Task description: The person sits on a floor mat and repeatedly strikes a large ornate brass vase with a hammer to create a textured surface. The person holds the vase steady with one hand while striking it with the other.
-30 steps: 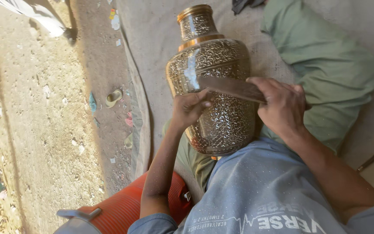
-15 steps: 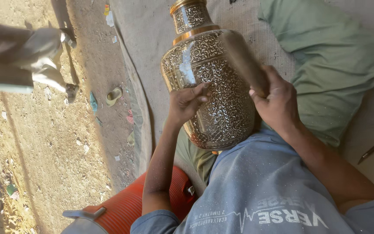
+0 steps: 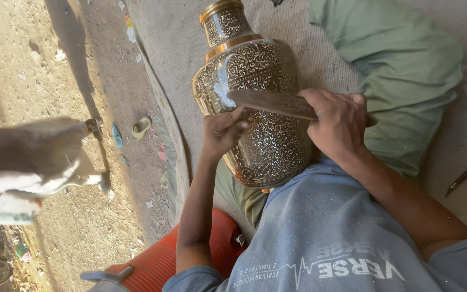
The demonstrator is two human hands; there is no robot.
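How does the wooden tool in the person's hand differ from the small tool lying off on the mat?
The wooden tool is broad, flat and brown, held in the right hand across the engraved brass vase. The small tool is thin, dark and pointed, lying untouched on the mat. Both are elongated hand tools.

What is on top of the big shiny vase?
A flat dark wooden tool lies across the engraved brass vase, held by the right hand. The left hand touches the vase too. The vase surface beneath them is hidden.
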